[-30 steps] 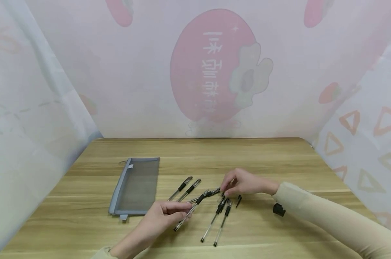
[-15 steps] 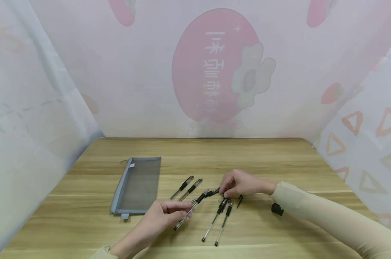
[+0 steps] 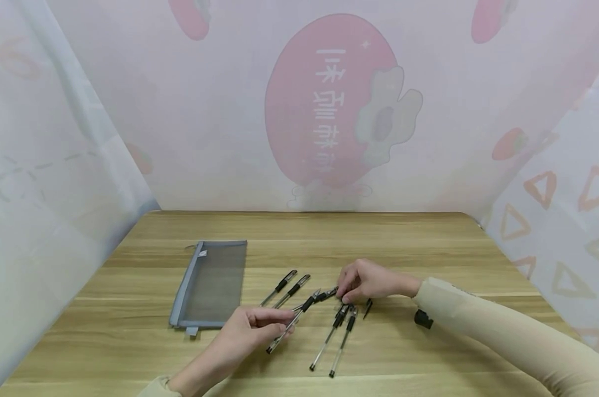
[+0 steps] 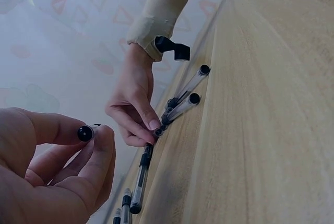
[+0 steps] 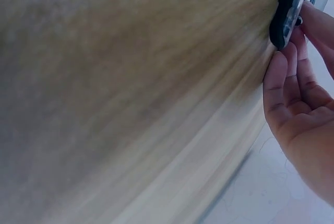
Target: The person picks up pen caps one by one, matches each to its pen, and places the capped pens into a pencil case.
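By a person's left hand (image 3: 252, 331), a clear-barrelled pen (image 3: 298, 316) with a black grip is being pinched above a wood-grain table (image 3: 408, 237), its long axis being slanted from a black end near the body toward the upper right. By the right hand (image 3: 366, 280), a capped pen end (image 5: 297, 7) is being pinched just beyond two lying pens (image 3: 324, 344), whose black ends are being pointed toward the person. On a grey mesh pouch (image 3: 215, 292), a small white label (image 3: 202, 253) is being displayed, its print too small to read; pale characters (image 3: 327, 100) are being shown on the pink backdrop (image 3: 205, 110), not reliably legible. Before the table's far edge, a broad strip of wood is being left open.
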`<state>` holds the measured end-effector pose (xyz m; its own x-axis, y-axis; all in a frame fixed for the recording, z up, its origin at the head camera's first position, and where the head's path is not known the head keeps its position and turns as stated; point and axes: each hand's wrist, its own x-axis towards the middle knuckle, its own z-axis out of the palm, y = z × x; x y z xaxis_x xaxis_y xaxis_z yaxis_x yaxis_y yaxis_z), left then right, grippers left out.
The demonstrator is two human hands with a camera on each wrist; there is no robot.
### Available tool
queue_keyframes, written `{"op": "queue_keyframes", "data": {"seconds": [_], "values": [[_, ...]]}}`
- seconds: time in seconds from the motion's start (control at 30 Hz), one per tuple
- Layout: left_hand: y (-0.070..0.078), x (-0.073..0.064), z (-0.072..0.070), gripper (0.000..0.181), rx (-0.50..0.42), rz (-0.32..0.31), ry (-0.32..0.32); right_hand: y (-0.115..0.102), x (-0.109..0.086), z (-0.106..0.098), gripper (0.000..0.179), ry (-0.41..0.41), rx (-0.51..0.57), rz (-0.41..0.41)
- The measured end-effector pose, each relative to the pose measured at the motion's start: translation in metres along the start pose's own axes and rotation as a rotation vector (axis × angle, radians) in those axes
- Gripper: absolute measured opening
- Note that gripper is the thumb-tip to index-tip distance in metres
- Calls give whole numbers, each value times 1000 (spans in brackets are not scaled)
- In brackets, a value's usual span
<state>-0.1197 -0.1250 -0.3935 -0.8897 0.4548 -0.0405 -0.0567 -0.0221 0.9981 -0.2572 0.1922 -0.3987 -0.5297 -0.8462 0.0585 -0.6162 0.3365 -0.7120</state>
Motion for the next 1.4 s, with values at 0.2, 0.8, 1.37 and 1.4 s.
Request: {"op": "queue_keyframes", "data": {"seconds": [0.2,0.8,1.37,1.4], "values": [[1,0,0,30,10,-3,1,1,0,1,8,0,5,4],[4,-1,0,31,-21,-42,5,-3,-2,-2,4,38,12,58],[1,-2,-4,29,-12,-57,29,-49,-19,5,23,591,349,191],[1,-2,-5,29,-10,-52,30,-52,-20,6,23,625,365,187]]}}
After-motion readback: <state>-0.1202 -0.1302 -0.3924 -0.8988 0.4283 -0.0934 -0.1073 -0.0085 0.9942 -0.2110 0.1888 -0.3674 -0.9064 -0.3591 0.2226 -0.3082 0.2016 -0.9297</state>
